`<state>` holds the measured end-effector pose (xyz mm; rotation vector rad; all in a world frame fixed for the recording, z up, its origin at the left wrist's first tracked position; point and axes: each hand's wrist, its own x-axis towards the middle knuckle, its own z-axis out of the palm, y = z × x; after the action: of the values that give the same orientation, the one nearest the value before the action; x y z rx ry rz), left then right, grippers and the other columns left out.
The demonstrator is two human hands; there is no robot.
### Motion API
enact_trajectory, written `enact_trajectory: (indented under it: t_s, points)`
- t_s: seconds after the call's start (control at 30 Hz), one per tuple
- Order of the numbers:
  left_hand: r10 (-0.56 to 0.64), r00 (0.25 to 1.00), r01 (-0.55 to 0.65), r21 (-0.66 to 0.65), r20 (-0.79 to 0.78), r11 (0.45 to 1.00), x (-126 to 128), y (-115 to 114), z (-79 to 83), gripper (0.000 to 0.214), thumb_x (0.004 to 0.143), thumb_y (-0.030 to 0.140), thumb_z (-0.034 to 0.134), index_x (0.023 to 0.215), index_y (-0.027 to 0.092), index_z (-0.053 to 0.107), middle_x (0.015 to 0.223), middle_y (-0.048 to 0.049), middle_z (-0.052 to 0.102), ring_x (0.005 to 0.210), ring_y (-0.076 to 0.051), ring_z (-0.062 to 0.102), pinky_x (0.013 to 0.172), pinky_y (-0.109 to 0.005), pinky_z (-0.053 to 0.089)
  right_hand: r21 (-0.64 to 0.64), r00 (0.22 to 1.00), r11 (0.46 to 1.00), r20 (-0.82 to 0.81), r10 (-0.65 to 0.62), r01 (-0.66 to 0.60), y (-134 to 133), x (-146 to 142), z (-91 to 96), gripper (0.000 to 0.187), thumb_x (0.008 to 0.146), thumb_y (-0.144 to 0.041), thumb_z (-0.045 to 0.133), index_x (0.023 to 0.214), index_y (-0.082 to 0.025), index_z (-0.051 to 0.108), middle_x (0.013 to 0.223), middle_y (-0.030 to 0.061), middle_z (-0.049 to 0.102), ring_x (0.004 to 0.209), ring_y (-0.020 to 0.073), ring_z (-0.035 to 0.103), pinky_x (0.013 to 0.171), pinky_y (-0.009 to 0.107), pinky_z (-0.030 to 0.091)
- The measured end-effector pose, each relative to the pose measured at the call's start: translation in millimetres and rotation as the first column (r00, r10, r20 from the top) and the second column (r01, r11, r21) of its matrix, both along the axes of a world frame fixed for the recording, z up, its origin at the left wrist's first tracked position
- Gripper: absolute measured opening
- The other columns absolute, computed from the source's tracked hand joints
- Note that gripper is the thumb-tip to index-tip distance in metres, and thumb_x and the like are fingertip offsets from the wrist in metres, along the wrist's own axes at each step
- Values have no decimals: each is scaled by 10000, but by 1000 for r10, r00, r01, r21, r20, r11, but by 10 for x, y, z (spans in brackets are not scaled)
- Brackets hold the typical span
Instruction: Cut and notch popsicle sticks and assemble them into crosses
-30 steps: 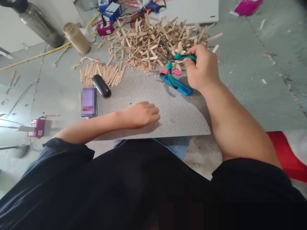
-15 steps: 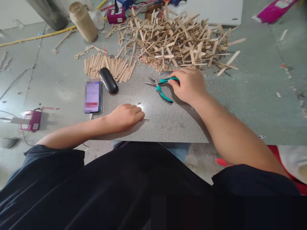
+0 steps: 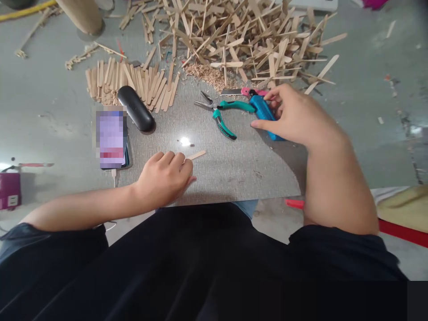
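Note:
My left hand point(image 3: 165, 176) is closed near the table's front edge, with a wooden craft stick point(image 3: 199, 154) sticking out past its fingers. Further right, my right hand point(image 3: 290, 113) has its thumb and fingers apart over a blue cylindrical tool with a black end point(image 3: 262, 113). Its thumb lies across the blue body; a firm grip does not show. Just left of that tool, teal-handled needle-nose pliers point(image 3: 217, 107) lie spread on the table. Behind them lies a pink-handled cutter knife point(image 3: 245, 91) with a grey blade, partly hidden by the blue tool and my fingers.
A tall heap of crossed craft sticks point(image 3: 234, 40) covers the back, with wood shavings point(image 3: 207, 76) before it. At left are loose flat sticks point(image 3: 107, 80), a black oblong case point(image 3: 135, 109) and a phone point(image 3: 112, 138) on a cable. A jar point(image 3: 82, 15) stands behind.
My right hand has moved right, off the pliers' handle, uncovering the blue tool and the pink knife handle. More of the stick shows at my left hand. The view has tilted down.

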<state>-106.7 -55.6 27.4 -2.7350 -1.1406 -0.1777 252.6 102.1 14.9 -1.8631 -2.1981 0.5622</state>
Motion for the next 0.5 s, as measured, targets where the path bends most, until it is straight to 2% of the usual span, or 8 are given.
enact_trajectory:
  t_s: [0.07,0.17,0.23,0.3,0.37,0.4,0.43,0.5]
  points:
    - [-18,1000,17,-31,-22,999,7,-54,2,325,1171,375,649,996,168,826,869,-123,740,748,-264,652,589,-445,545,-50,999,998,-23,-41,40,12,93,6,619,778,-314,1012,1308,-324,693,1154,108,820,962,366,777,864,576,628]
    - [-25,999,24,-16,-32,1000,-4,-49,-16,284,1163,245,615,982,182,824,901,-123,761,753,-258,657,588,-436,571,-64,991,996,-114,-77,70,43,148,14,571,787,-296,923,1310,-345,698,1139,101,818,943,352,782,825,552,621]
    - [-21,999,21,3,-48,1000,-21,-10,-15,294,1124,106,575,979,202,812,950,-120,795,767,-257,661,599,-427,575,-87,976,991,-182,-116,101,63,169,40,450,830,-400,886,1245,-359,717,1111,108,814,949,364,783,818,569,635]
    - [-35,998,35,-5,-54,999,-41,31,-3,338,1084,17,534,1000,199,805,984,-119,813,779,-258,663,617,-420,584,-109,954,982,-241,-178,155,80,200,91,279,891,-527,831,1087,-365,718,1002,103,786,895,363,769,795,595,642]
    - [-63,998,62,-34,-27,997,-57,59,4,342,1075,-5,517,1011,180,799,986,-115,810,783,-252,669,641,-411,600,-116,915,971,-328,-237,210,89,239,149,258,919,-597,808,955,-376,681,905,91,738,822,350,732,773,620,634]
    - [-74,997,74,-51,-6,996,-63,68,1,338,1075,-5,514,1012,173,794,992,-113,809,792,-249,675,656,-404,608,-106,895,969,-372,-245,221,89,254,171,268,932,-622,802,948,-387,673,896,86,727,799,344,712,764,626,627]
    - [-82,997,83,-68,17,994,-66,75,-7,332,1076,-4,511,1017,168,789,1009,-114,812,809,-248,686,674,-398,616,-81,885,973,-406,-230,216,83,261,183,269,956,-649,782,979,-402,678,906,85,725,782,338,691,757,627,619]
    - [-80,994,87,-103,74,991,-64,86,-43,316,1085,8,503,1033,161,775,1028,-117,810,840,-249,700,705,-391,629,0,934,996,-348,-82,87,41,226,176,284,1064,-700,639,1124,-426,680,986,90,745,787,325,671,757,610,615]
